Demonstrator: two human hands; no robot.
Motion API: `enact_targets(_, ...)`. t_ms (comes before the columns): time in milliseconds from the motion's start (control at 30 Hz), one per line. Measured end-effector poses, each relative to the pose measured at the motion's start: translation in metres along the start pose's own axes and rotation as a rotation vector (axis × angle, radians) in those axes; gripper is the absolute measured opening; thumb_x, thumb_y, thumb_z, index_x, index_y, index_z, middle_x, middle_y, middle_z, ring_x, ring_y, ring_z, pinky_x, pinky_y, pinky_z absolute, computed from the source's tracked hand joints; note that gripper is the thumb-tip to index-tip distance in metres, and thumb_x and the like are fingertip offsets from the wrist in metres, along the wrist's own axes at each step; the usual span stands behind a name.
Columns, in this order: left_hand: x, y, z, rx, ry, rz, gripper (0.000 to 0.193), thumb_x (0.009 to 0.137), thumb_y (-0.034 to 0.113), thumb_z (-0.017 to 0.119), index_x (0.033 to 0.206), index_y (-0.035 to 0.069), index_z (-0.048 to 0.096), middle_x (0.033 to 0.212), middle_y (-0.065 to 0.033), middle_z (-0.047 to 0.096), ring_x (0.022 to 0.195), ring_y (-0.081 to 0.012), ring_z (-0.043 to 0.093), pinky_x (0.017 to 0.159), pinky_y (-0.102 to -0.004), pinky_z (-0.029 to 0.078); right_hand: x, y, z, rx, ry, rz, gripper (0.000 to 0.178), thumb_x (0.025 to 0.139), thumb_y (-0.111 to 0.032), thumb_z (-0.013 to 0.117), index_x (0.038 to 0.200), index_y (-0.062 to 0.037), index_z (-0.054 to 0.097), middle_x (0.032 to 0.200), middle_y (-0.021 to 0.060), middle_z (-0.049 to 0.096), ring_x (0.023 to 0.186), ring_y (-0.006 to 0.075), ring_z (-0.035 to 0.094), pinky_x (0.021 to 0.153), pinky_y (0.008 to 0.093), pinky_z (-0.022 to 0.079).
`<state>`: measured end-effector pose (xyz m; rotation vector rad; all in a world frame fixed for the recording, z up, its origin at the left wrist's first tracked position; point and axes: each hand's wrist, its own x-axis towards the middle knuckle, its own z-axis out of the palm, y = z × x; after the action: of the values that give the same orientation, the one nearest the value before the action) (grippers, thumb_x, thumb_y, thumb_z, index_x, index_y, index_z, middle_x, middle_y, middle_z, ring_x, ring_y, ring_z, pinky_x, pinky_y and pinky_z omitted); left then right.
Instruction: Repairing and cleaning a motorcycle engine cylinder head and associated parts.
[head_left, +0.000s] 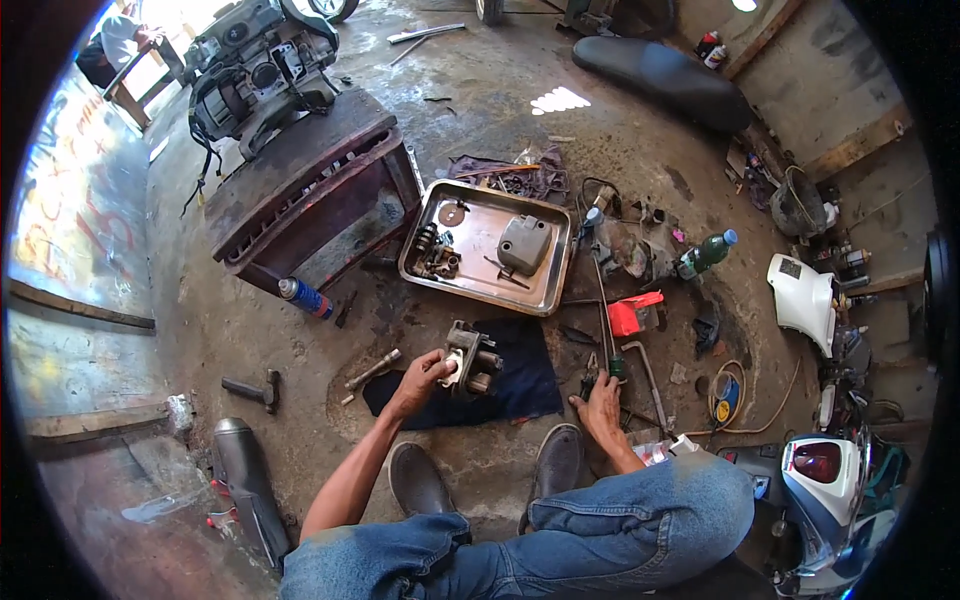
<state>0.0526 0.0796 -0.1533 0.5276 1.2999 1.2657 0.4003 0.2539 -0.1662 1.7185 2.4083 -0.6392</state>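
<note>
Head view: held metal engine part in left grip, raised over dark cloth.
Closed left grip on the part's left side, apparently to steady it clear of stained concrete floor; placed right grip beside green-handled tool, could not tell whether closed. Grouped loose parts in metal tray, likely against loss. Sat indoors, scrawled wall at left.
</note>
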Motion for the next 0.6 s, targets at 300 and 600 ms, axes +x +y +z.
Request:
enact_targets(300, 0.009, -0.005, -0.001, -0.166, 0.002, -0.169, 0.048, 0.107, 0.045, 0.048, 0.122, 0.003, 0.066, 0.113, 0.0002, 0.066, 0.105, -0.0109, 0.055, 0.096, -0.0264, 0.042, -0.002, -0.04, -0.094, 0.197, -0.183, -0.249, 0.052, 0.085, -0.013, 0.069, 0.134, -0.0025, 0.057, 0.119, 0.0232, 0.062, 0.113, 0.0389, 0.062, 0.097, 0.0458, 0.049)
enact_targets(600, 0.001, -0.002, -0.017, 0.283, -0.008, -0.114, 0.057, 0.108, 0.049, 0.047, 0.133, 0.0, 0.062, 0.125, -0.0067, 0.066, 0.12, -0.0162, 0.056, 0.108, -0.0316, 0.039, 0.014, -0.161, -0.102, 0.021, -0.91, -0.466, 0.03, 0.093, -0.014, 0.06, 0.119, -0.0001, 0.067, 0.104, 0.009, 0.075, 0.101, 0.0186, 0.07, 0.086, 0.0356, 0.053)
